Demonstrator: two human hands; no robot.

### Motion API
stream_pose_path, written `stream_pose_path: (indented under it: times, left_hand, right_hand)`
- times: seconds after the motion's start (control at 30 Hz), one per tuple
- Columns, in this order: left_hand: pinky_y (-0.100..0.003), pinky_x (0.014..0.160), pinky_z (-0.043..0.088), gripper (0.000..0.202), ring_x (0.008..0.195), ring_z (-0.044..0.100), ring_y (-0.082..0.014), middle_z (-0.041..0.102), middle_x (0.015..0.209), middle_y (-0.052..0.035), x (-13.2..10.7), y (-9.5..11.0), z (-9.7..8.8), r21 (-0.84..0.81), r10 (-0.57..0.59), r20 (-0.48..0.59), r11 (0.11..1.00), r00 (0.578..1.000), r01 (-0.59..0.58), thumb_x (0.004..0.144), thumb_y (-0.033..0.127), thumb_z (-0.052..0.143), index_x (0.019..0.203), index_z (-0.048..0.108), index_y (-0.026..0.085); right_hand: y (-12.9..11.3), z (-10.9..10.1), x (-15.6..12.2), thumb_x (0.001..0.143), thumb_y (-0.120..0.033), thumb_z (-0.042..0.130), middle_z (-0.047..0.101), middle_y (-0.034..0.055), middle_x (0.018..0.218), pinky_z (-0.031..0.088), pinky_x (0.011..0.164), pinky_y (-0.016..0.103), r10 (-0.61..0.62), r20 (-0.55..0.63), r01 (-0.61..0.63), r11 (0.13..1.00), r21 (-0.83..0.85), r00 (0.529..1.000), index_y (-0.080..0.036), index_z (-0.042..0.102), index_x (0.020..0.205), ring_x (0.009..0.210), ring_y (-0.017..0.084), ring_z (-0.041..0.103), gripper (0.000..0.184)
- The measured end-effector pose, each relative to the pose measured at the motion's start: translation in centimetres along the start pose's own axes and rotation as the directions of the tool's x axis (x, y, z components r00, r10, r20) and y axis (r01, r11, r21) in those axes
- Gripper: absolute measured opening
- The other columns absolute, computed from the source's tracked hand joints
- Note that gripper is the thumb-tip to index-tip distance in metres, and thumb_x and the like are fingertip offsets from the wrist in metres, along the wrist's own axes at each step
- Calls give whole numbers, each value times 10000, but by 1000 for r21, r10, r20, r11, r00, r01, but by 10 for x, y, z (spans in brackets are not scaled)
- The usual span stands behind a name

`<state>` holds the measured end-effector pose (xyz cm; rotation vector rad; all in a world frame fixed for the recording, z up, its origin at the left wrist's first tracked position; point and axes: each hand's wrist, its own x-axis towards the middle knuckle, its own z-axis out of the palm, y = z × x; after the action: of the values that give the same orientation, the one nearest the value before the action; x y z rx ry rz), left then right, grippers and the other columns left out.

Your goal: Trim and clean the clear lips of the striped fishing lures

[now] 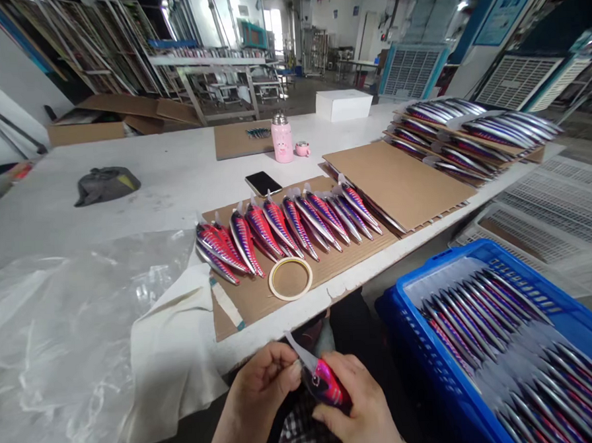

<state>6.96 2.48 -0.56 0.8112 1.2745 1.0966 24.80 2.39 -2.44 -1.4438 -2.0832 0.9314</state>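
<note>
A fishing lure (329, 385), pink and dark with a clear diving lip (301, 352), is gripped in my right hand (359, 396) in front of the table edge. My left hand (267, 381) has its thumb and fingers pinched together beside the lure's head, close to the lip. Whatever is between those fingertips is too small to make out. On the cardboard sheet (261, 309) ahead lies a row of similar red and purple lures (276, 224). A roll of tape (274, 287) rests at the sheet's front edge.
To the right, a blue crate (405, 328) holds rows of lures. Stacked cardboard layers with lures (470, 133) stand at the far right. A phone (263, 183), a pink bottle (282, 143) and a white box (343, 104) are farther back. Plastic sheeting (59, 346) covers the left side.
</note>
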Motion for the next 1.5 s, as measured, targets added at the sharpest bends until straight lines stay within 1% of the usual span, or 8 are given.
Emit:
stream_pose_path:
  times: [0.3, 0.43, 0.57, 0.67, 0.8, 0.97, 1.33, 1.5]
  left_hand:
    - [-171, 572, 398, 148, 571, 484, -89, 574, 581, 42, 0, -3, 4, -6, 13, -28, 1000, 1000, -14, 730, 279, 715, 692, 632, 163]
    - [-182, 601, 457, 54, 632, 552, -111, 610, 666, 34, -1, -6, 2, 92, 136, -8, 987, 991, -134, 776, 241, 670, 777, 639, 196]
    - [-192, 644, 496, 85, 720, 601, -129, 619, 800, 21, -5, -6, 0, 404, 472, -33, 813, 881, -420, 792, 170, 640, 837, 648, 242]
    - [-176, 628, 486, 115, 663, 592, -107, 607, 788, 35, -8, -5, 0, 602, 577, 37, 639, 816, -479, 803, 143, 637, 837, 641, 253]
    - [-190, 706, 494, 84, 745, 621, -119, 617, 828, 28, -10, -4, -2, 705, 535, 89, 562, 840, -432, 838, 179, 626, 866, 635, 258]
    - [-191, 724, 486, 77, 764, 627, -123, 624, 804, 28, -12, 3, -2, 715, 500, 116, 558, 858, -421, 891, 234, 570, 879, 641, 263]
    - [-212, 538, 404, 226, 550, 488, -132, 521, 597, 41, -8, 3, 4, 637, 245, -64, 757, 968, -149, 869, 351, 500, 697, 556, 216]
    - [-208, 496, 318, 241, 516, 375, -117, 399, 550, 59, -8, 4, 7, 576, 217, -123, 810, 968, -109, 825, 349, 527, 630, 513, 209]
  right_hand:
    - [3, 1, 0, 588, -38, 766, 677, 184, 1193, 508, 969, 512, 3, 11, -3, 1000, -24, 1000, -97, 631, 1230, 1099, 364, 623, 659]
    - [4, 0, -1, 621, -56, 750, 667, 146, 1208, 491, 989, 476, 44, 26, -46, 998, 53, 999, -126, 609, 1256, 1117, 322, 602, 655]
    - [3, 0, -2, 626, -42, 731, 675, 142, 1168, 496, 971, 449, 60, 23, -62, 994, 94, 998, -109, 620, 1232, 1082, 309, 607, 619]
    - [4, 1, -2, 642, -55, 724, 671, 141, 1177, 488, 978, 451, 56, 11, -57, 993, 104, 998, -112, 615, 1238, 1089, 310, 601, 608]
    - [10, 4, -3, 668, -90, 721, 672, 125, 1174, 495, 971, 428, 53, -9, -52, 993, 110, 999, -144, 609, 1251, 1092, 300, 601, 596]
    - [11, 5, -5, 662, -80, 714, 669, 116, 1185, 489, 986, 427, 73, -34, -69, 991, 118, 997, -163, 611, 1250, 1103, 296, 600, 603]
    - [14, 8, -5, 667, -87, 732, 673, 122, 1189, 503, 978, 434, 2, -15, -1, 997, 76, 1000, -175, 603, 1264, 1104, 296, 611, 617]
    - [15, 9, -4, 647, -82, 755, 680, 139, 1193, 512, 966, 472, -36, -35, 37, 999, 14, 999, -164, 615, 1254, 1108, 322, 616, 629]
